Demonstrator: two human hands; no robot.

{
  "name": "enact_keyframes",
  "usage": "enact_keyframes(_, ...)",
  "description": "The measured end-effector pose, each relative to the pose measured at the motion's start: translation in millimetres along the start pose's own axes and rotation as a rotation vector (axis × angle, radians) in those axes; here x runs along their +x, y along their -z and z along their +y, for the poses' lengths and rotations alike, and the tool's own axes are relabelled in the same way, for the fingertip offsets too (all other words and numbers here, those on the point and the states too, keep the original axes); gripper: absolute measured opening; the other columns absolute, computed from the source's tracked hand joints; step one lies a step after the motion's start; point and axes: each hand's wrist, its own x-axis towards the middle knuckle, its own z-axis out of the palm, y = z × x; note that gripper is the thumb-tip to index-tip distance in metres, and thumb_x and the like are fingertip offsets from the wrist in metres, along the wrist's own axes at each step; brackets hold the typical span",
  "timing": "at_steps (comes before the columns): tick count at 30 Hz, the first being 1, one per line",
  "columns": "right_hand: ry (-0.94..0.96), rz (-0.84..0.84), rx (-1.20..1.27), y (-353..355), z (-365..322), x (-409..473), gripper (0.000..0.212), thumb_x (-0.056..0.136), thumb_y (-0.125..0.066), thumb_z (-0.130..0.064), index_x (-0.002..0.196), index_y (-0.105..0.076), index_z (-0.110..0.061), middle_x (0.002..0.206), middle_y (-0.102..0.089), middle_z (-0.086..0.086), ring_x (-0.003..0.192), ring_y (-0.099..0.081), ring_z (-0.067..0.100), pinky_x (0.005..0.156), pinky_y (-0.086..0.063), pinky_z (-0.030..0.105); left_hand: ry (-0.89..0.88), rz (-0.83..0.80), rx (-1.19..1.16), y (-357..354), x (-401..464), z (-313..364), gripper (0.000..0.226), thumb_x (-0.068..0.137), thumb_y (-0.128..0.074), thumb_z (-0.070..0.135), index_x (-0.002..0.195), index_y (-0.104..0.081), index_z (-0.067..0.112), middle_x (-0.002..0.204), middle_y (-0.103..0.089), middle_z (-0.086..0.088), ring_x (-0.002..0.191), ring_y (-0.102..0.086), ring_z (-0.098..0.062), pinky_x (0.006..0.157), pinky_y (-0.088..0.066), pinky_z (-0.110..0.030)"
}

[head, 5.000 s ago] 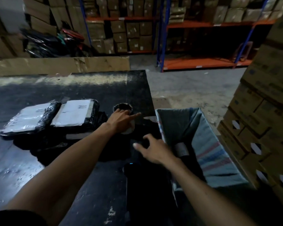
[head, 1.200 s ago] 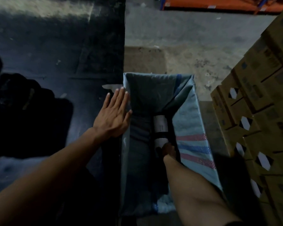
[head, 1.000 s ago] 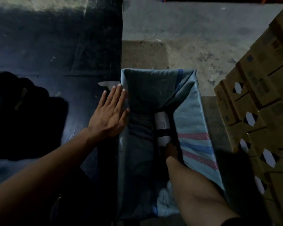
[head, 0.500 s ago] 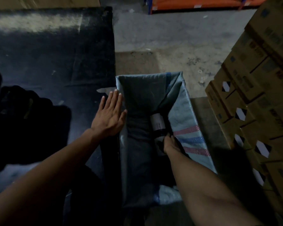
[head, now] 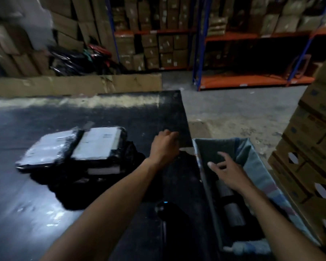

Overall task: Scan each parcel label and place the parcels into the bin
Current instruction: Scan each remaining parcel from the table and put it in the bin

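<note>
Two black-wrapped parcels with white labels, one on the left [head: 47, 149] and one to its right [head: 98, 143], lie side by side on the dark table [head: 17, 213]. A third parcel [head: 104, 169] lies under them. My left hand [head: 165, 146] is palm down with bent fingers at the table's right edge, and nothing shows in it. My right hand [head: 228, 170] hovers over the blue-grey bin [head: 252, 159], fingers spread and empty. A rolled black parcel [head: 231, 210] with a white label lies in the bin. A dark scanner [head: 165, 204] with a small blue light sits between my forearms.
Stacked cardboard boxes [head: 309, 157] stand close to the right of the bin. A flat cardboard sheet [head: 73, 84] runs along the table's far edge. Blue and orange shelving [head: 233, 80] with boxes fills the back, across bare concrete floor.
My right hand has come up out of the bin, leaving the rolled parcel inside. My left hand has lifted off the bin's edge and moved a little farther away. The view has tilted up.
</note>
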Motion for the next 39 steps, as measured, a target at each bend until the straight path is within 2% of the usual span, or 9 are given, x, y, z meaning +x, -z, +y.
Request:
enact_keyframes(4, 0.076, -0.225, -0.052, -27, -76, -38, 0.073, 0.087, -0.060, -0.070, 0.147, -0.046, -0.030, 0.105, -0.077, 0.000, 0.098, -0.074, 0.021, 0.097, -0.055, 0.038, 0.215, 0.174, 0.236, 76, -20, -61, 0.036, 0.091, -0.057, 0.031, 0.116, -0.063, 0.006, 0.120, -0.057, -0.021, 0.113, -0.049, -0.041, 0.092, -0.041, -0.045)
enact_keyframes(7, 0.046, -0.327, -0.179, -57, -112, -72, 0.093, 0.080, -0.051, -0.085, 0.154, -0.038, -0.030, 0.131, -0.069, 0.012, 0.113, -0.071, 0.029, 0.099, -0.054, 0.037, 0.500, 0.154, 0.321, 112, -43, -119, 0.054, 0.094, -0.052, 0.046, 0.127, -0.057, 0.003, 0.132, -0.050, -0.027, 0.123, -0.045, -0.044, 0.101, -0.038, -0.045)
enact_keyframes(12, -0.151, -0.409, -0.277, -99, -132, -117, 0.124, 0.068, -0.054, -0.093, 0.164, -0.015, -0.025, 0.163, -0.038, 0.009, 0.132, -0.056, 0.030, 0.065, -0.061, 0.031, 0.692, -0.076, 0.323, 124, -72, -174, 0.093, 0.089, -0.039, 0.075, 0.141, -0.048, -0.001, 0.149, -0.040, -0.027, 0.137, -0.038, -0.042, 0.112, -0.033, -0.044)
enact_keyframes(15, -0.248, -0.362, -0.246, -117, -131, -134, 0.123, 0.077, -0.072, -0.072, 0.165, -0.008, -0.015, 0.163, -0.034, 0.016, 0.143, -0.045, 0.033, 0.101, -0.053, 0.036, 0.774, -0.089, 0.115, 124, -72, -171, 0.110, 0.084, -0.051, 0.076, 0.155, -0.019, -0.002, 0.157, -0.021, -0.031, 0.146, -0.022, -0.045, 0.118, -0.022, -0.049)
enact_keyframes(17, -0.279, -0.299, -0.192, -124, -129, -145, 0.108, 0.083, -0.077, -0.054, 0.162, -0.016, -0.013, 0.154, -0.046, 0.015, 0.137, -0.052, 0.031, 0.107, -0.049, 0.033, 0.819, -0.127, -0.016, 129, -70, -167, 0.125, 0.078, -0.062, 0.075, 0.157, -0.001, -0.001, 0.159, -0.012, -0.034, 0.148, -0.014, -0.048, 0.120, -0.016, -0.052)
enact_keyframes(23, -0.320, -0.176, 0.280, -134, -116, -162, 0.048, 0.078, -0.077, -0.014, 0.124, -0.065, -0.004, 0.104, -0.075, 0.014, 0.095, -0.071, 0.028, 0.092, -0.060, 0.043, 0.829, -0.147, -0.151, 130, -81, -165, 0.137, 0.065, -0.077, 0.073, 0.158, 0.012, 0.027, 0.154, -0.010, -0.039, 0.145, -0.010, -0.053, 0.115, -0.022, -0.056)
enact_keyframes(29, -0.284, -0.137, 0.890, -112, -164, -163, 0.036, 0.089, -0.074, -0.009, 0.120, -0.059, 0.001, 0.075, -0.061, 0.019, 0.056, -0.065, 0.030, 0.053, -0.060, 0.040, 0.675, -0.208, -0.307, 134, -86, -163, 0.130, 0.068, -0.081, 0.064, 0.157, 0.010, 0.041, 0.162, -0.011, -0.022, 0.141, -0.026, -0.053, 0.109, -0.034, -0.056)
enact_keyframes(32, -0.153, -0.099, 0.881, -99, -196, -158, 0.042, 0.092, -0.073, -0.021, 0.121, -0.062, 0.007, 0.074, -0.064, 0.015, 0.051, -0.061, 0.024, 0.047, -0.052, 0.029, 0.685, -0.166, -0.435, 128, -92, -167, 0.130, 0.063, -0.086, 0.062, 0.156, 0.002, 0.045, 0.162, 0.001, -0.026, 0.143, -0.017, -0.057, 0.113, -0.027, -0.057)
enact_keyframes(39, 0.083, 0.038, 0.676, -89, -254, -145, 0.050, 0.079, -0.075, -0.054, 0.117, -0.058, -0.026, 0.069, -0.074, 0.004, 0.049, -0.062, 0.016, 0.045, -0.049, 0.028, 0.466, -0.012, -0.580, 130, -105, -162, 0.116, 0.060, -0.089, 0.053, 0.154, -0.021, 0.047, 0.144, -0.051, -0.013, 0.126, -0.050, -0.038, 0.106, -0.043, -0.050)
